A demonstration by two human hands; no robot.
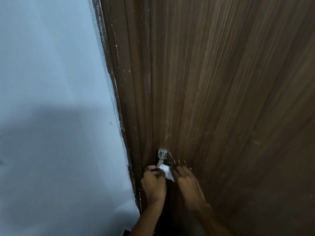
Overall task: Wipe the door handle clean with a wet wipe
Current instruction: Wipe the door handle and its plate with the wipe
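Head view: the left hand is curled shut around the near end of the metal door handle, with the white wet wipe bunched between its fingers and the lever. The wipe projects just to the right of this grip and touches the lever's neck. The right hand lies immediately right of the wipe, fingers extended and loose, closed on nothing; whether its fingertips touch the cloth cannot be told. Directly above the grip, the square mounting plate of the handle stands uncovered against the brown wooden door, and the door frame runs to the left of the grip beside a pale wall. Judged from this arrangement, wiping is under way on the lever; the plate and the lever's neck appear yet to be covered.
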